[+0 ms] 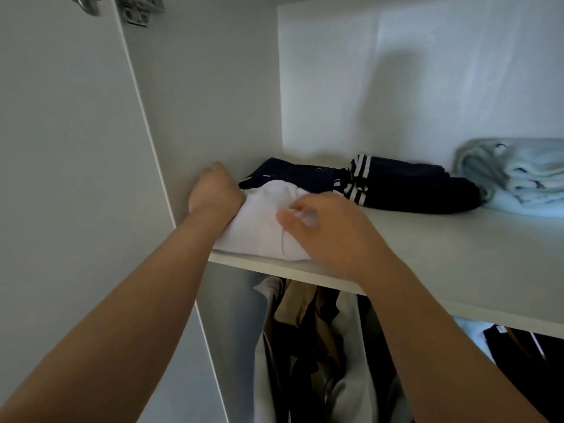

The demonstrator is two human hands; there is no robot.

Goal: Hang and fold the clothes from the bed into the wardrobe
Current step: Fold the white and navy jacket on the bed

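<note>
Where the wardrobe [213,87] opens above the hanging clothes [320,346], its white shelf [457,239] carries a folded white garment [256,230] at the front left corner, against the side wall. The left hand [213,190] is curled round the garment's left edge, gripping it. The right hand [329,230], blurred, rests on top with fingers bent onto the cloth; whether it pinches, I cannot tell.

Shelf [457,254], white garment [253,233], navy clothes [412,190], blue towels [525,178]
</note>
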